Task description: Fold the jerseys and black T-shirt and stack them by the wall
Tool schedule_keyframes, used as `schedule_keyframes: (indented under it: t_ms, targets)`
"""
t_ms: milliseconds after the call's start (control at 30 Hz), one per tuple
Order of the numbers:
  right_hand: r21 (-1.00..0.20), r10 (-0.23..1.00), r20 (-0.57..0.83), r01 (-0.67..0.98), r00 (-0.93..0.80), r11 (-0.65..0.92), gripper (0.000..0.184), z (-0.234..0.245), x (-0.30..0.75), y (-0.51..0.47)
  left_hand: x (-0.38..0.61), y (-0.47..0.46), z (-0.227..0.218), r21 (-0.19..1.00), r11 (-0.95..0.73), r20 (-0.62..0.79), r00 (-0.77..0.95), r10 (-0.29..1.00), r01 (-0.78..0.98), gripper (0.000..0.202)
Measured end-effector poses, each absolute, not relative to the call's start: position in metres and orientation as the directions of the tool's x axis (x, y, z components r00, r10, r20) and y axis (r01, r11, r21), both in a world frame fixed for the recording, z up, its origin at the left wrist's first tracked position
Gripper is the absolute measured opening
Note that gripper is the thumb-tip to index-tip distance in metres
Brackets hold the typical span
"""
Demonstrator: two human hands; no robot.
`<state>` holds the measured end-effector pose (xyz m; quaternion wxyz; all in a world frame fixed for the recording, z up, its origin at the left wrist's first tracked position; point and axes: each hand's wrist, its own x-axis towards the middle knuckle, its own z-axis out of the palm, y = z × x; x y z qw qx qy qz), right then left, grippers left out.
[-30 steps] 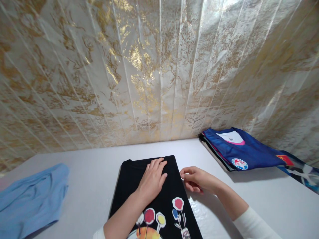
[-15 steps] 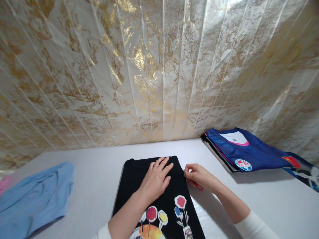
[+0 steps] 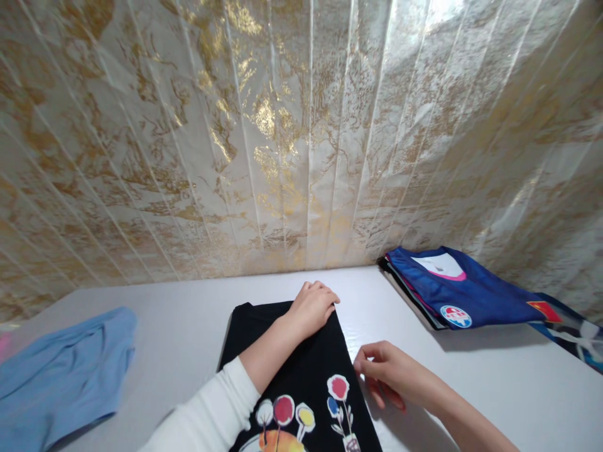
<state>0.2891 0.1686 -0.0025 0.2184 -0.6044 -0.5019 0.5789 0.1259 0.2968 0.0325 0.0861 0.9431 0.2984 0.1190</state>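
A folded black T-shirt (image 3: 292, 370) with a printed flower design lies flat in front of me on the white table. My left hand (image 3: 313, 307) is at its far right corner, palm down, with the fingers bent closed over the corner. Beside the shirt's right edge, my right hand (image 3: 384, 373) has thumb and index finger brought together at the cloth, while the other fingers hang loosely below. The tips of both hands are partly hidden.
At the right is a stack of folded clothes with a blue jersey (image 3: 471, 289) on top; a dark printed garment (image 3: 579, 333) lies beyond it. A light blue garment (image 3: 70, 370) is at the left. A gold-patterned covering (image 3: 301, 138) rises behind the white table (image 3: 179, 339).
My left hand has slid from the middle of the T-shirt to its far right corner, its fingers curling. My right hand has moved nearer to me along the right edge.
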Motion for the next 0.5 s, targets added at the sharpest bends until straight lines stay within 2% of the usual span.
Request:
schedule_keyframes:
  t_ms: [133, 300, 500]
  targets:
    - [-0.832, 0.855, -0.494, 0.371, -0.158, -0.412, 0.026, -0.004, 0.281, 0.16, 0.142, 0.314, 0.025, 0.248, -0.732, 0.143, 0.724, 0.675, 0.634, 0.012]
    - [-0.77, 0.854, -0.515, 0.477, -0.074, -0.424, 0.01, 0.001, 0.272, 0.162, 0.144, 0.314, 0.011, 0.281, -0.686, 0.184, 0.664, 0.725, 0.671, 0.008]
    - [-0.745, 0.849, -0.52, 0.535, -0.092, -0.398, 0.011, 0.006, 0.27, 0.163, 0.145, 0.314, 0.003, 0.303, -0.659, 0.223, 0.621, 0.751, 0.688, 0.007]
